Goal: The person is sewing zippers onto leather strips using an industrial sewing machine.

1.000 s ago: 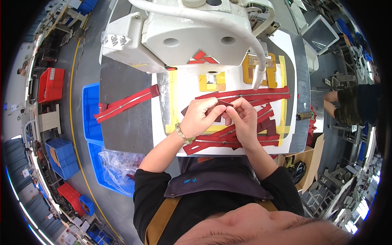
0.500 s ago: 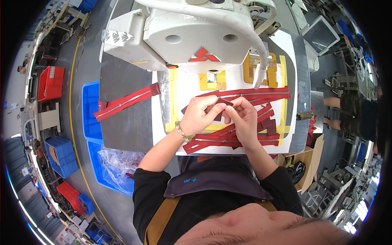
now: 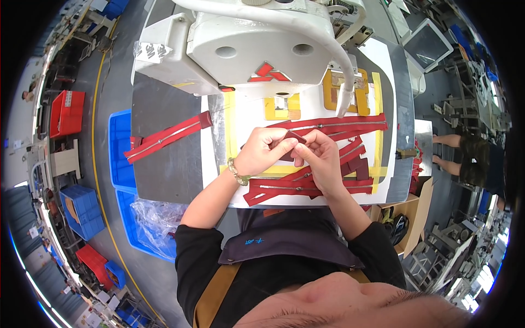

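Both my hands meet over the white work surface [image 3: 209, 164], below the sewing machine head. My left hand [image 3: 262, 152] pinches a small dark red fabric piece [image 3: 296, 136] between thumb and fingers. On its other side, my right hand [image 3: 324, 159] has thumb and fingertips closed on the same piece; its far edge is partly hidden. Beneath and around the hands lie several red zippers with metal teeth: a zipper [image 3: 355, 124] beyond the right hand and crossed zippers [image 3: 273, 189] nearer me. A dark red fabric tab [image 3: 358, 168] rests among them.
The white sewing machine [image 3: 257, 46] overhangs the far side. Yellow-framed plates [image 3: 283, 115] lie under it. Another zipper [image 3: 172, 135] lies on the dark table at left. Blue bins [image 3: 122, 164] and a plastic bag [image 3: 153, 218] stand left; a cardboard box [image 3: 416, 218] stands right.
Both hands stay together at nearly the same place, with small finger movements on the fabric piece. The whole view has shifted slightly.
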Demonstrator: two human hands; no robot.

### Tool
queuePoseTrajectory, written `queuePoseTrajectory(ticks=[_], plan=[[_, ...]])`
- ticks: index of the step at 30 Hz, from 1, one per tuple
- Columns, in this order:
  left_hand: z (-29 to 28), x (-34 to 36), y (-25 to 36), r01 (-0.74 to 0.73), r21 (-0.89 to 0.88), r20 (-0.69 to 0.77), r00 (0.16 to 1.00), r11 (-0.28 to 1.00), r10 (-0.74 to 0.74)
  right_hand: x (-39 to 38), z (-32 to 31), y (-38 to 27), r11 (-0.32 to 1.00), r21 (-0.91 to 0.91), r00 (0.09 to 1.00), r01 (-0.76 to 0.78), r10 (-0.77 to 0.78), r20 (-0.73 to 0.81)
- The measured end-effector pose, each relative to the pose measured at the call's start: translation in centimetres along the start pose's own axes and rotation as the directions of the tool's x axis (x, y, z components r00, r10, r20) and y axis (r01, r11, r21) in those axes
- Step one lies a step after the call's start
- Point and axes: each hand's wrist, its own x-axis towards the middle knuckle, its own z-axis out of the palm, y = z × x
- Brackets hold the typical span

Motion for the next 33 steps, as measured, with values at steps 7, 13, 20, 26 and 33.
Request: queuePoseTrajectory(ticks=[7,13,20,26,33], plan=[[-0.7,-0.1,-0.8,0.046,0.017,0.104,0.993,0.999,-0.047,-0.1,-0.1,-0.1,0.999,0.040,0.999,-0.033,0.031,0.037],[-0.2,0.0,-0.9,-0.035,-0.027,0.088,0.995,0.999,0.037,0.1,-0.5,-0.5,0.995,0.043,0.993,-0.086,0.082,0.090],[-2.5,-0.1,-0.1,-0.130,0.126,0.427,0.902,0.984,0.064,0.0,-1.2,-2.3,0.967,-0.217,0.944,-0.132,0.189,0.271],[-1.0,-0.1,-0.1,-0.119,0.057,0.175,0.979,0.991,0.107,0.0,-0.9,-1.1,0.998,-0.063,0.992,0.024,-0.016,0.123],[0.6,-0.7,-1.6,-0.146,0.136,0.078,0.988,0.980,0.136,0.1,0.0,-0.8,0.999,0.018,0.999,0.043,-0.043,-0.001]])
